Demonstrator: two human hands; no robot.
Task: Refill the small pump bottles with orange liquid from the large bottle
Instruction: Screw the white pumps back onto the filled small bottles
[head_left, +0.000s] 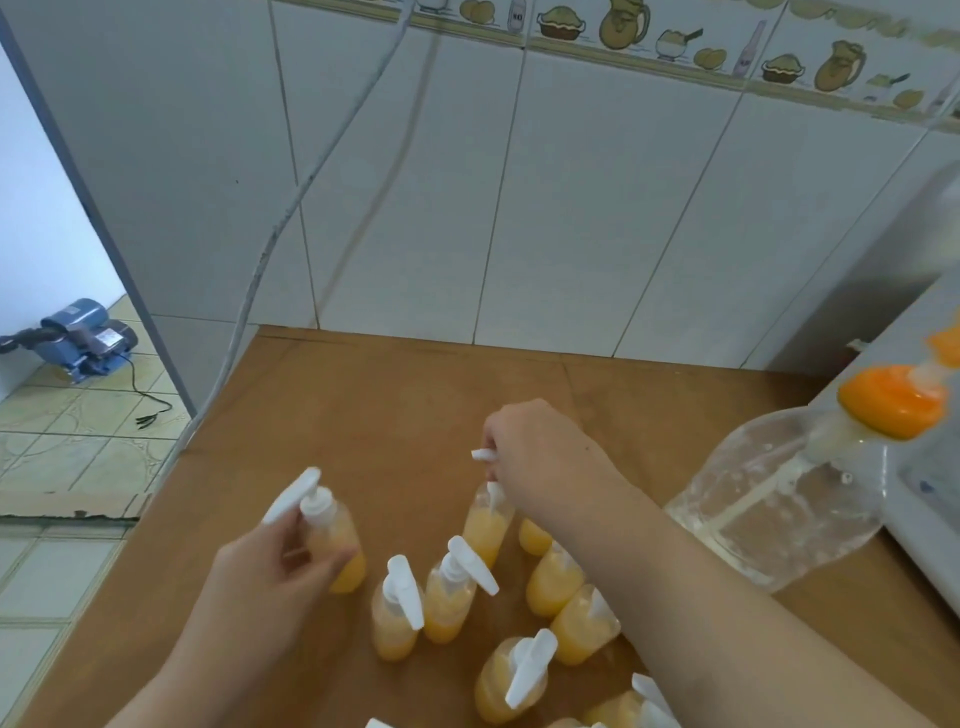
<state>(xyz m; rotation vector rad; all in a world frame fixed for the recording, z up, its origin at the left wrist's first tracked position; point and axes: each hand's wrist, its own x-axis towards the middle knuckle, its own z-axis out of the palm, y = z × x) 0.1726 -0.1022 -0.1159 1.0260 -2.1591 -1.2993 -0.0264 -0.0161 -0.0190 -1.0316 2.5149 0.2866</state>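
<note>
**Pump being fitted to a filled bottle**

A capped bottle (335, 540) is gripped by the left hand (270, 577). A pump (485, 455) is pinched in the right hand (535, 457) above an open, filled bottle (485, 527). The large bottle (779, 499), nearly drained, stands at the right. Next, the pump probably needs lowering straight in and screwing tight.

A home kitchen here: white wall tiles (571, 208) with a food-themed border (623, 31) above a wooden counter (395, 405).
</note>
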